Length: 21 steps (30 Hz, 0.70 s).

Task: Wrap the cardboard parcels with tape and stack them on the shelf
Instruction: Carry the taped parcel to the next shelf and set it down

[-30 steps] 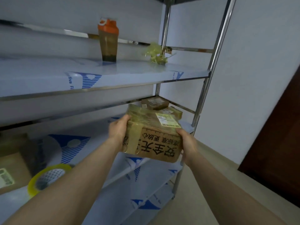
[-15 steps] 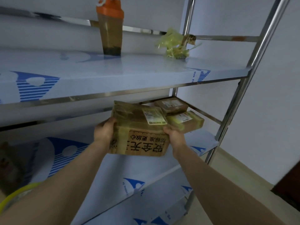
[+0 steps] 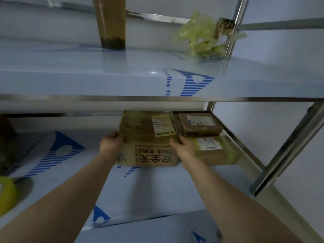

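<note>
Steel rack (image 3: 287, 148), shelves covered in white film with blue print. Top shelf (image 3: 122, 79) spans the upper view. Middle shelf (image 3: 157, 190) below it holds the task items.

Big parcel (image 3: 140, 134): brown cardboard, glossy tape wrapped over it, white label on the top right, black print on the near face upside down. It sits level at the right half of the middle shelf, low on it; cannot tell if the bottom touches the shelf.

Left hand (image 3: 110, 142) grips the parcel's left side, fingers curled at the edge. Right hand (image 3: 185, 148) grips its right side near the front corner, thumb on top. Both arms are stretched forward.

Front parcel (image 3: 217, 151): taped, labelled, just right of the big parcel, partly behind the right hand. Rear parcel (image 3: 199, 125): brown, labelled, behind the front one, at the shelf's back right corner, next to the big parcel.

Bottle (image 3: 110, 23): upright on the top shelf, dark residue at the bottom, top cut off by the view. Yellow film wad (image 3: 199, 35): on the top shelf, by the rear post.

Tape roll (image 3: 7, 193): yellow, at the far left edge on the middle shelf, well apart from the parcels.
</note>
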Each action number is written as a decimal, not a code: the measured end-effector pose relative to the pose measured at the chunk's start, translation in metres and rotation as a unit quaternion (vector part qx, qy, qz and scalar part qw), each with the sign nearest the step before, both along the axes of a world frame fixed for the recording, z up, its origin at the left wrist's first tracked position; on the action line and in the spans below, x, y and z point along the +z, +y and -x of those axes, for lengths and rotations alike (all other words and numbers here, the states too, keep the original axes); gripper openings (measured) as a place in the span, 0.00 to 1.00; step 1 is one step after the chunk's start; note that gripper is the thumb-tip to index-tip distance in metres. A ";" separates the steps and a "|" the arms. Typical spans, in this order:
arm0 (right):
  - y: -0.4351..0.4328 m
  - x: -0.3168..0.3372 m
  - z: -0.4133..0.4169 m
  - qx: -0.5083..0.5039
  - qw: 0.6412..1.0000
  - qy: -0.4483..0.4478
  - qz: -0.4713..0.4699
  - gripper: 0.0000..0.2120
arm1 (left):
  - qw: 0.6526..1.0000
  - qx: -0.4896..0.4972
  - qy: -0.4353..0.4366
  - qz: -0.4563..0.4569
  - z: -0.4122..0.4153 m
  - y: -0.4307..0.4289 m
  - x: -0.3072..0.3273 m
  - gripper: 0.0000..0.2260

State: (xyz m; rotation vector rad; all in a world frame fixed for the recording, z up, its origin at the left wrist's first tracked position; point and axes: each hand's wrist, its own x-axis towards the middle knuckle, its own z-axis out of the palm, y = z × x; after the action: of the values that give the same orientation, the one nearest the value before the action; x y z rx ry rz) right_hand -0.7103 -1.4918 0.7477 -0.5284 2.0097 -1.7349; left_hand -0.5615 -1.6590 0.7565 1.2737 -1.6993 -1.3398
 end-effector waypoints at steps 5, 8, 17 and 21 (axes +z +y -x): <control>0.000 -0.008 0.035 0.051 0.995 0.063 -0.049 0.22 | 0.997 0.042 0.022 -0.069 0.021 0.025 -0.007 0.04; 0.001 -0.010 0.049 0.079 0.990 0.102 -0.060 0.32 | 0.996 0.053 0.019 -0.065 0.032 0.035 -0.009 0.05; -0.008 -0.021 0.074 0.150 0.958 0.209 -0.128 0.19 | 0.991 0.086 0.057 -0.081 0.063 0.031 -0.009 0.29; -0.003 -0.023 0.085 0.132 0.949 0.246 -0.145 0.21 | 0.994 0.059 0.045 -0.079 0.071 0.030 -0.010 0.22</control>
State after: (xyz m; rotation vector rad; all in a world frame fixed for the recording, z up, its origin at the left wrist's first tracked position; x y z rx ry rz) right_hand -0.7952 -1.4950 0.7246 -1.1547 2.3355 -1.1983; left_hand -0.6329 -1.6292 0.7460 1.3583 -1.4573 -1.4616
